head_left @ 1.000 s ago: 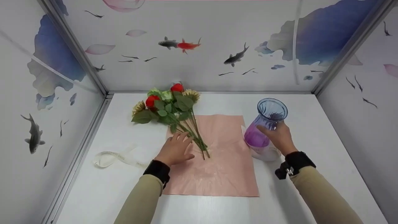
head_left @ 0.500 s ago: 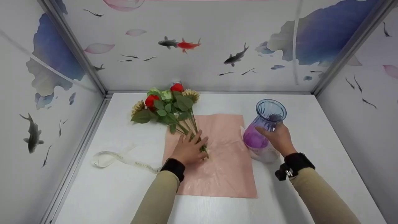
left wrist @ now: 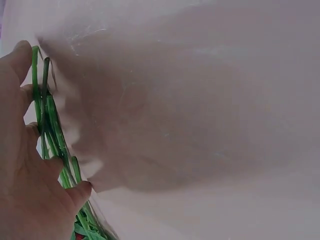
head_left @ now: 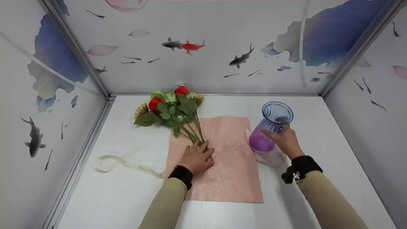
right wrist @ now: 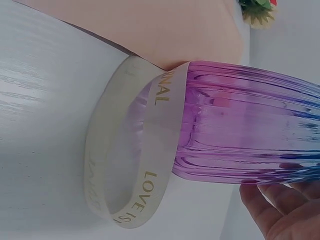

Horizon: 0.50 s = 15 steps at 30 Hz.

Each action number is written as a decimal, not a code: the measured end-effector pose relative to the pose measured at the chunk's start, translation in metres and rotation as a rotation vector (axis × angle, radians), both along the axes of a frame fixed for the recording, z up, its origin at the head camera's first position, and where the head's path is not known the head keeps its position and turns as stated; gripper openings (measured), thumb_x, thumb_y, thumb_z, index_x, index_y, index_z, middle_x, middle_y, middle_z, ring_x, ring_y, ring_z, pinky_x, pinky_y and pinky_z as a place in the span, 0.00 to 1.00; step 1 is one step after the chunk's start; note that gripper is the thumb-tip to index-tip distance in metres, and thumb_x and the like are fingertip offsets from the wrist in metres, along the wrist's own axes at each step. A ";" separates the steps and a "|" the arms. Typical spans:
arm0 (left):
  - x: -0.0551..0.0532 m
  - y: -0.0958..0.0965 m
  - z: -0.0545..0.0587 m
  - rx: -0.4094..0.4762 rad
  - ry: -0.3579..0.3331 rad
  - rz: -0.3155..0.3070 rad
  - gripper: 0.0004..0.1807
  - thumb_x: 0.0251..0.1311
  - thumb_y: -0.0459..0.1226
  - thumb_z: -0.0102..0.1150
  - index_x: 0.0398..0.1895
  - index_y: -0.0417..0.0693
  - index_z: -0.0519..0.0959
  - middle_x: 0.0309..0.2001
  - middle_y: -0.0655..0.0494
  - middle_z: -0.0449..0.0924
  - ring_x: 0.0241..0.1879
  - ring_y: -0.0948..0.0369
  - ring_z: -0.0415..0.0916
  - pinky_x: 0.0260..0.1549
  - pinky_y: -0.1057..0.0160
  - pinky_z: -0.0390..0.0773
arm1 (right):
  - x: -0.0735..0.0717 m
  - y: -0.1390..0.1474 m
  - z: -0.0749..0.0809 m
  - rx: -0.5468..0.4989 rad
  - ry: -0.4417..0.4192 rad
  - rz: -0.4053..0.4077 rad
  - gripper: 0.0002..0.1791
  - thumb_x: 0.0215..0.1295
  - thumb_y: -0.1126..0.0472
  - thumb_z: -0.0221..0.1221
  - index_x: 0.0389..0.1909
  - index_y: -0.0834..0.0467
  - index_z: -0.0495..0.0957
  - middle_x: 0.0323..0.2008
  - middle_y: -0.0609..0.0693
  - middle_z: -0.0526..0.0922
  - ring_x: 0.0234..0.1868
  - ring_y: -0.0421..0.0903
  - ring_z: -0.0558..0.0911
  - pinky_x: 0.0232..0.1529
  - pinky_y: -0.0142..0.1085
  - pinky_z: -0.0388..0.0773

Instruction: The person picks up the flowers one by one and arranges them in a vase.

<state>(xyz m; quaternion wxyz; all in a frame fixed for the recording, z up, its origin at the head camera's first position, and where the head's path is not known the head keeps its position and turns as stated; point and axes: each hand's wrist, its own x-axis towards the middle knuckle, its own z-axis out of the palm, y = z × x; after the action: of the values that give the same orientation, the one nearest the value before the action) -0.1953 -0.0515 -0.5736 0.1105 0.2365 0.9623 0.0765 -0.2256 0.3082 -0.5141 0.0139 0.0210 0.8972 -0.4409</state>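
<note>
My left hand (head_left: 197, 158) rests with spread fingers across the green stems (left wrist: 55, 125) of a bunch of flowers. In the left wrist view the fingertips lie right along the stems. The flower heads, red roses (head_left: 155, 104) among yellow and pale green blooms, point away at the back left. Beneath the stems lies a pink sheet of wrapping paper (head_left: 232, 152). At the right, my right hand (head_left: 285, 141) grips a glass vase (head_left: 262, 138), blue at the rim and purple below, thumb on the near side. A lettered white ribbon (right wrist: 160, 130) loops by the vase's base.
Another length of lettered ribbon (head_left: 127, 163) curls on the white table (head_left: 330, 165), left of the paper and reaching its edge. White panels (head_left: 216, 28) painted with fish and leaves stand at the back and both sides.
My left hand has moved rightward onto the stems, then drawn slightly nearer with its fingers closer together. My right hand and the vase have stayed nearly still.
</note>
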 end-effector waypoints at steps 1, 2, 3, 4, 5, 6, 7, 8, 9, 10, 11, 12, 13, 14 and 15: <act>0.000 0.000 0.001 -0.007 0.004 -0.004 0.31 0.76 0.58 0.48 0.78 0.63 0.65 0.81 0.54 0.53 0.79 0.40 0.48 0.71 0.34 0.56 | 0.000 0.000 0.000 -0.003 -0.003 -0.002 0.59 0.63 0.35 0.66 0.78 0.65 0.45 0.72 0.71 0.66 0.72 0.69 0.66 0.70 0.62 0.62; -0.001 0.000 0.001 -0.010 0.009 -0.009 0.31 0.76 0.57 0.48 0.77 0.63 0.66 0.81 0.55 0.54 0.79 0.40 0.48 0.71 0.35 0.56 | 0.000 0.001 0.000 -0.004 -0.005 -0.004 0.59 0.63 0.35 0.66 0.78 0.64 0.45 0.72 0.71 0.66 0.72 0.69 0.66 0.70 0.63 0.62; -0.001 -0.001 0.002 -0.015 0.020 -0.014 0.30 0.76 0.57 0.49 0.77 0.62 0.67 0.80 0.55 0.56 0.78 0.40 0.50 0.71 0.35 0.57 | 0.000 0.001 -0.001 -0.005 -0.008 -0.006 0.59 0.62 0.34 0.66 0.78 0.64 0.46 0.71 0.71 0.66 0.72 0.69 0.66 0.70 0.63 0.62; -0.001 -0.001 0.002 -0.019 0.030 -0.021 0.29 0.76 0.56 0.49 0.76 0.62 0.68 0.79 0.55 0.58 0.78 0.39 0.51 0.70 0.36 0.58 | -0.001 0.001 -0.001 -0.005 -0.011 -0.007 0.60 0.62 0.33 0.66 0.78 0.64 0.45 0.72 0.71 0.66 0.72 0.69 0.66 0.70 0.63 0.62; -0.001 -0.001 0.002 -0.023 0.045 -0.028 0.28 0.76 0.55 0.50 0.75 0.61 0.69 0.78 0.55 0.61 0.77 0.39 0.53 0.70 0.36 0.59 | -0.001 0.001 0.000 -0.006 -0.015 -0.008 0.60 0.62 0.33 0.66 0.78 0.65 0.45 0.72 0.71 0.65 0.72 0.69 0.66 0.70 0.63 0.62; -0.001 -0.002 0.002 -0.022 0.061 -0.034 0.27 0.76 0.54 0.51 0.73 0.60 0.71 0.76 0.54 0.64 0.76 0.39 0.55 0.70 0.37 0.60 | -0.001 0.001 0.000 -0.007 -0.018 -0.008 0.61 0.62 0.33 0.66 0.78 0.65 0.45 0.72 0.72 0.65 0.72 0.70 0.66 0.70 0.63 0.62; -0.002 -0.002 0.003 -0.019 0.079 -0.039 0.25 0.75 0.53 0.52 0.71 0.59 0.73 0.74 0.54 0.67 0.75 0.39 0.57 0.70 0.38 0.61 | -0.001 0.001 0.000 -0.008 -0.021 -0.009 0.61 0.61 0.32 0.66 0.78 0.65 0.45 0.72 0.72 0.65 0.72 0.70 0.65 0.70 0.63 0.62; -0.002 -0.003 0.003 -0.013 0.096 -0.045 0.23 0.75 0.52 0.53 0.69 0.59 0.75 0.71 0.53 0.69 0.74 0.38 0.59 0.70 0.39 0.61 | -0.001 0.001 0.000 -0.009 -0.024 -0.010 0.62 0.61 0.32 0.66 0.78 0.65 0.45 0.72 0.72 0.65 0.73 0.70 0.65 0.70 0.63 0.61; -0.002 -0.003 0.003 -0.009 0.115 -0.050 0.21 0.75 0.51 0.54 0.66 0.58 0.76 0.68 0.53 0.72 0.73 0.39 0.61 0.70 0.40 0.62 | -0.001 0.001 0.001 -0.010 -0.029 -0.012 0.62 0.61 0.32 0.66 0.78 0.65 0.44 0.72 0.72 0.65 0.73 0.70 0.65 0.70 0.63 0.61; -0.002 -0.004 0.002 -0.005 0.132 -0.054 0.19 0.75 0.50 0.55 0.63 0.57 0.78 0.65 0.52 0.73 0.71 0.40 0.63 0.69 0.41 0.63 | -0.001 0.001 0.001 -0.010 -0.033 -0.016 0.62 0.61 0.31 0.66 0.79 0.65 0.44 0.72 0.72 0.64 0.73 0.70 0.65 0.70 0.63 0.61; -0.001 -0.005 0.003 -0.002 0.152 -0.057 0.17 0.75 0.49 0.55 0.60 0.56 0.79 0.63 0.52 0.75 0.69 0.40 0.65 0.69 0.42 0.63 | -0.001 0.001 0.001 -0.010 -0.038 -0.018 0.62 0.61 0.31 0.66 0.79 0.65 0.44 0.72 0.72 0.64 0.73 0.70 0.65 0.70 0.63 0.61; -0.001 -0.006 0.003 0.001 0.172 -0.059 0.15 0.75 0.48 0.55 0.58 0.56 0.81 0.60 0.52 0.76 0.67 0.41 0.66 0.68 0.42 0.64 | -0.001 0.000 0.002 -0.011 -0.043 -0.019 0.63 0.61 0.31 0.65 0.79 0.65 0.44 0.72 0.72 0.64 0.73 0.70 0.64 0.71 0.63 0.61; -0.001 -0.007 0.003 0.001 0.193 -0.062 0.14 0.75 0.47 0.56 0.55 0.55 0.82 0.58 0.52 0.77 0.64 0.42 0.68 0.67 0.43 0.65 | 0.000 0.000 0.002 -0.013 -0.050 -0.021 0.63 0.60 0.31 0.65 0.79 0.64 0.43 0.73 0.72 0.64 0.73 0.70 0.64 0.71 0.63 0.61; 0.000 -0.008 0.003 -0.002 0.214 -0.065 0.12 0.75 0.47 0.56 0.53 0.55 0.82 0.56 0.52 0.77 0.62 0.43 0.68 0.66 0.43 0.65 | 0.000 0.000 0.002 -0.015 -0.056 -0.023 0.63 0.60 0.30 0.65 0.79 0.64 0.43 0.73 0.72 0.63 0.73 0.70 0.64 0.71 0.63 0.60; 0.000 -0.009 0.002 -0.004 0.231 -0.068 0.12 0.75 0.46 0.56 0.51 0.54 0.83 0.54 0.52 0.77 0.60 0.44 0.69 0.65 0.44 0.66 | 0.000 -0.001 0.002 -0.017 -0.064 -0.024 0.64 0.60 0.30 0.66 0.79 0.63 0.42 0.73 0.71 0.63 0.74 0.70 0.63 0.71 0.63 0.60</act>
<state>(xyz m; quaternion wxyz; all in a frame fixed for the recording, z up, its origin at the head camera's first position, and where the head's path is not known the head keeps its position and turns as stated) -0.1951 -0.0606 -0.5712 0.0018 0.2759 0.9602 0.0431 -0.2260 0.3075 -0.5121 0.0373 0.0457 0.8922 -0.4479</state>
